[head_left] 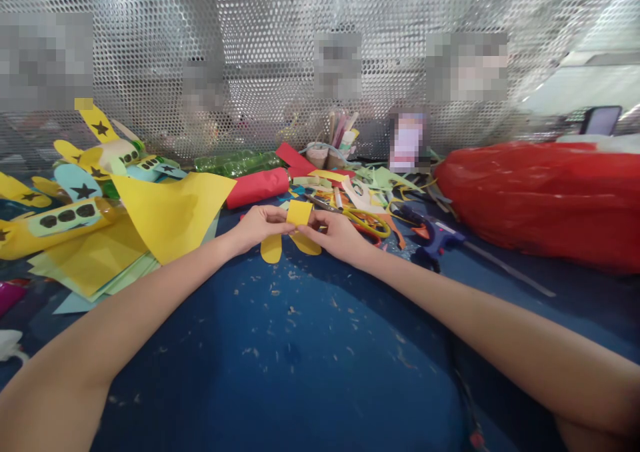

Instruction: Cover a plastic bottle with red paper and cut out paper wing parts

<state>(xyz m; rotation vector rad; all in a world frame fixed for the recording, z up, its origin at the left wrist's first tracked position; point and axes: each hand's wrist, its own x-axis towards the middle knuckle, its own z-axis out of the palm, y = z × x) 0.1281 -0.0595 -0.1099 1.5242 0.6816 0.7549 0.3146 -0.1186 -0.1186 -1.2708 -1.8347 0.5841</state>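
Observation:
Both my arms reach forward over a blue table. My left hand and my right hand pinch a small yellow paper cut-out between them, fingers closed on its two sides. The piece has a squarish top and two rounded lobes hanging below, one near each hand. It is held just above the table surface.
A large yellow sheet and stacked papers lie at left beside yellow paper aeroplanes. A red roll, scissors, a blue glue gun and a red plastic bag lie behind and right. Perforated metal screen at back; people behind it.

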